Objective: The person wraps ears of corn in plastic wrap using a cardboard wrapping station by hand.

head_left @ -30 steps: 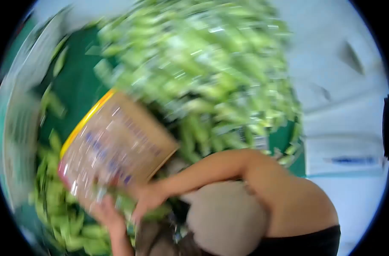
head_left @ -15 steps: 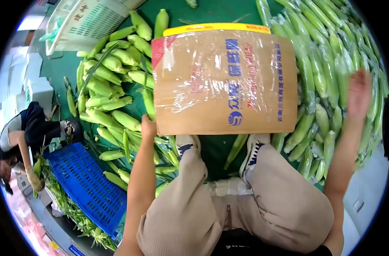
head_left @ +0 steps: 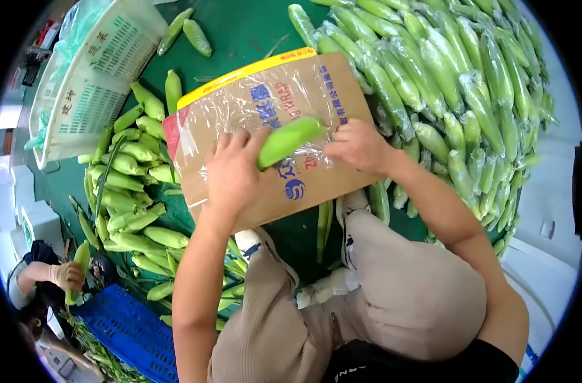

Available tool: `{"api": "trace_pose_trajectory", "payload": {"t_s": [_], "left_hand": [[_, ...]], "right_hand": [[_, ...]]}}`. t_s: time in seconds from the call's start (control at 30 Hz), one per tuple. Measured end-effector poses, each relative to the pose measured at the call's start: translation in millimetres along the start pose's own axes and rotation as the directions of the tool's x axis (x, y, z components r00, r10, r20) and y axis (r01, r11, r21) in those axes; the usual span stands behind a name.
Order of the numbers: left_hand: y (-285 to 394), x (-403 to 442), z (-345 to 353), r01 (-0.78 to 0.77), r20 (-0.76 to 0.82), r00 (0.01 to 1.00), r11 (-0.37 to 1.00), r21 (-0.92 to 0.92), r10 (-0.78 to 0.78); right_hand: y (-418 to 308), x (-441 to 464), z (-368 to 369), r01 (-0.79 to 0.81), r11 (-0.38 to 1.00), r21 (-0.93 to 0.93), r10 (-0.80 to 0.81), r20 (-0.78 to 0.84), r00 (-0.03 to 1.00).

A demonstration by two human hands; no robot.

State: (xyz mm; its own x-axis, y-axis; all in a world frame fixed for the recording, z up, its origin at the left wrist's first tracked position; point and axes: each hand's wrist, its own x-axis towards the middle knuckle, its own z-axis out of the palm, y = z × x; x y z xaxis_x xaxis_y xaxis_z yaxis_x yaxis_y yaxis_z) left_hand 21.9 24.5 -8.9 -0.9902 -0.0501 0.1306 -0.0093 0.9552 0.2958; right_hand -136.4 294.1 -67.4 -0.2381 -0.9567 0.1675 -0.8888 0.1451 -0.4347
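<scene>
- The corn ear (head_left: 291,142) was over the cardboard box (head_left: 329,175).
- The left hand (head_left: 232,169) touched its eight o'clock end; I couldn't tell if it pinched.
- The right hand (head_left: 360,148) curled up at its three o'clock.

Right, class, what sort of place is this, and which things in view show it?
Probably a vegetable-packing workplace: a large pile of green corn ears in clear plastic wrap, a heap of loose, unwrapped green corn ears, and a white slatted plastic crate.
</scene>
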Motion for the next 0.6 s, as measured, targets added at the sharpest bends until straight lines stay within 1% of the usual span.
{"api": "trace_pose_trajectory", "payload": {"t_s": [0.03, 0.07, 0.1, 0.2, 0.27, 0.33, 0.37, 0.47, 0.5, 0.53, 0.57, 0.6], "left_hand": [[1, 4, 0, 0.024, 0.009, 1.000, 0.999, -0.025, -0.024], [4, 6, 1, 0.049, 0.029, 0.998, 0.997, -0.053, -0.047], [5, 8, 2, 0.048, 0.030, 0.998, 0.997, -0.066, -0.046], [6, 9, -1, 0.052, 0.063, 0.997, 0.992, -0.112, -0.046], [1, 12, -4, 0.054, 0.096, 0.995, 0.987, -0.148, -0.040], [-4, 17, -6, 0.042, 0.077, 0.997, 0.983, -0.179, -0.029], [-8, 19, -7, 0.034, 0.071, 0.997, 0.981, -0.193, -0.021], [-17, 25, -6, 0.040, 0.142, 0.990, 0.970, -0.242, -0.005], [-22, 20, -7, 0.153, 0.066, 0.988, 0.948, -0.278, -0.140], [-27, 10, -6, 0.255, -0.004, 0.963, 0.912, -0.320, -0.271], [-32, -4, -3, 0.351, -0.063, 0.915, 0.861, -0.368, -0.400], [-38, -33, 0, 0.260, -0.280, 0.896, 0.918, -0.299, -0.345]], "right_hand": [[3, -5, 5, -0.048, 0.983, 0.178, 0.074, -0.145, 0.987], [-1, -9, 6, -0.070, 0.930, 0.360, 0.176, -0.270, 0.947], [-11, -19, 6, -0.283, 0.809, 0.516, 0.462, -0.258, 0.849], [-34, 10, 2, -0.199, 0.794, 0.575, 0.509, -0.448, 0.735], [-32, 38, 4, -0.177, 0.905, 0.388, 0.362, -0.479, 0.800], [-22, 69, 8, -0.092, 0.976, 0.198, 0.180, -0.494, 0.851], [-19, 80, 14, -0.095, 0.982, 0.160, 0.138, -0.282, 0.950], [-37, 98, 8, -0.104, 0.993, -0.055, 0.099, -0.088, 0.991], [-34, 100, 9, -0.052, 0.993, -0.103, 0.044, -0.082, 0.996], [-30, 103, 9, -0.034, 0.993, -0.109, 0.026, -0.077, 0.997], [-26, 102, 10, -0.019, 0.994, -0.109, 0.012, -0.068, 0.998], [-23, 102, 13, -0.004, 0.994, -0.109, -0.002, -0.063, 0.998]]}}
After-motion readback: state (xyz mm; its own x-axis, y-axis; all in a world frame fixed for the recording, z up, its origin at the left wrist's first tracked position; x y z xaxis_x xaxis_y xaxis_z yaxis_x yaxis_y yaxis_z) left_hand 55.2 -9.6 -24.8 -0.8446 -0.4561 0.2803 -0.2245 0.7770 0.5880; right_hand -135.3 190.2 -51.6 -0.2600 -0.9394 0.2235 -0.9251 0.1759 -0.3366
